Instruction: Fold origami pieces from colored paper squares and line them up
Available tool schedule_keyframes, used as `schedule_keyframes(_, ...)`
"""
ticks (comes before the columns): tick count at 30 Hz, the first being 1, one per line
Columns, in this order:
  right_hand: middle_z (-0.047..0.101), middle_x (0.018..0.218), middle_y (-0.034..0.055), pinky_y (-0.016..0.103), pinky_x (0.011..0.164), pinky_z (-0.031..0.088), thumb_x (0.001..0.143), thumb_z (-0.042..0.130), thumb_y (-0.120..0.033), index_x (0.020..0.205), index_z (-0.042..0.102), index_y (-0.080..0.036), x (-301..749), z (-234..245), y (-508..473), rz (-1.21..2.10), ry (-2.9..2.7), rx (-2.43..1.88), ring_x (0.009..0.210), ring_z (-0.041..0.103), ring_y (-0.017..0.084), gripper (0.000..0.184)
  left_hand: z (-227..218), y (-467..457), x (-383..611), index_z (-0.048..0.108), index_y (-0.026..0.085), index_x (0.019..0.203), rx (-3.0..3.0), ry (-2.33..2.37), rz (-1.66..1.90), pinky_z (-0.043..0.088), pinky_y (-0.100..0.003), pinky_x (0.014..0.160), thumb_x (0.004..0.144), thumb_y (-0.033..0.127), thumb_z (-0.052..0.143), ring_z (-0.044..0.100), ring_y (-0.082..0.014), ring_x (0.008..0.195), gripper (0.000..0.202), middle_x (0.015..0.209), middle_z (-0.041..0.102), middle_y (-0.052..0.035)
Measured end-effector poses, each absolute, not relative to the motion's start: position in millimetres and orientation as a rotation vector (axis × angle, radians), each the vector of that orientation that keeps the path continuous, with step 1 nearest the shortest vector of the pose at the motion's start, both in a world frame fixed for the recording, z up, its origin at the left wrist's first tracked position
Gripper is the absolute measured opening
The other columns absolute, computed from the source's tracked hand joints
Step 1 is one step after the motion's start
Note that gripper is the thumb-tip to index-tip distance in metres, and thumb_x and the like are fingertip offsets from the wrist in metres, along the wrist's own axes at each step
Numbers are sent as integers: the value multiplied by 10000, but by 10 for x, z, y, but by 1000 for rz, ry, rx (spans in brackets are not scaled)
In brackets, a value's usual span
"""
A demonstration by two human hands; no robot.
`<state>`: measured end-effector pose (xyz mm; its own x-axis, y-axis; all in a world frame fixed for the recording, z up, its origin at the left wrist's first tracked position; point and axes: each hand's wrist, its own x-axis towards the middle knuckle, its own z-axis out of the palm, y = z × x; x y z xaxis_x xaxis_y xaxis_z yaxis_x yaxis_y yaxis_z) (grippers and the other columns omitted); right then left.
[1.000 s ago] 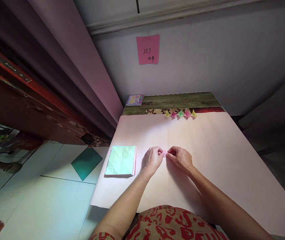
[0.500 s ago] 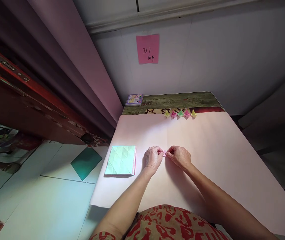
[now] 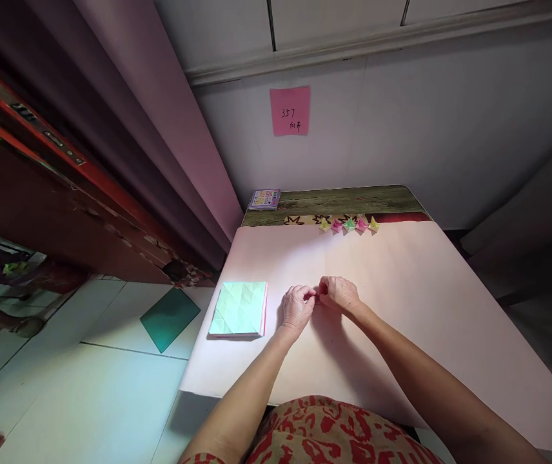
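My left hand (image 3: 298, 307) and my right hand (image 3: 338, 294) meet over the middle of the pale table covering, fingertips pinched together. Between them is a small piece of pink folded paper (image 3: 318, 301), almost wholly hidden by my fingers. To the left of my left hand lies a stack of square paper (image 3: 238, 308), with a creased light-green sheet on top and pink edges below. Beyond my hands, several small folded paper pieces (image 3: 349, 224) in yellow, pink and green stand in a row at the far edge of the covering.
A small pack of printed cards (image 3: 264, 199) lies on the table's wood-patterned far end. A pink note (image 3: 290, 111) with handwriting is stuck on the wall. Left of the table are a purple curtain (image 3: 193, 129), a red door (image 3: 39, 187) and a green square (image 3: 170, 319) on the tiled floor.
My right hand has shifted slightly left and turned over the pink paper, covering more of it. My left hand keeps its pinch. The camera view has tilted up a little.
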<state>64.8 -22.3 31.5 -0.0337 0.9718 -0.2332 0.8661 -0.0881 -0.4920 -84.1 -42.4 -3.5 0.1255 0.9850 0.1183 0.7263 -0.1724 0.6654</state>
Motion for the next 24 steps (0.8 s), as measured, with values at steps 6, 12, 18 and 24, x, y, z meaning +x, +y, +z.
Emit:
schedule_keyframes(6, 683, 655, -1, 239, 533, 415, 707, 647, -281, 714, 612, -217, 788, 273, -409, 1095, -1629, -1850, 604, 621, 152, 73, 33, -455, -896, 682, 204, 896, 1585, 1517, 926, 510, -262, 744, 768, 187, 682, 613, -114, 739, 129, 913, 676, -10)
schedule_keyframes(12, 656, 620, 18, 270, 527, 485, 701, 660, -381, 717, 534, -214, 921, 246, -496, 1438, -1169, -1558, 577, 629, 170, 210, 150, -606, -792, 614, 157, 917, 921, 1396, 842, 484, -215, 508, 731, 405, 757, 590, -89, 520, 341, 737, 652, -15)
schedule_keyframes(18, 603, 597, -17, 244, 556, 414, 603, 800, -425, 679, 571, -186, 880, 341, -561, 1627, -922, -1336, 557, 529, 111, 340, 382, -683, -646, 692, 120, 896, 733, 1169, 887, 513, -214, 534, 626, 502, 829, 631, -114, 589, 487, 750, 686, -59)
schedule_keyframes(24, 652, 730, 4, 267, 621, 427, 608, 854, -438, 897, 676, -186, 882, 583, -678, 1522, -984, -1312, 666, 555, 137, 423, 610, -683, -676, 692, 104, 790, 806, 1053, 1005, 472, -208, 570, 649, 440, 827, 574, -92, 553, 389, 609, 644, -24)
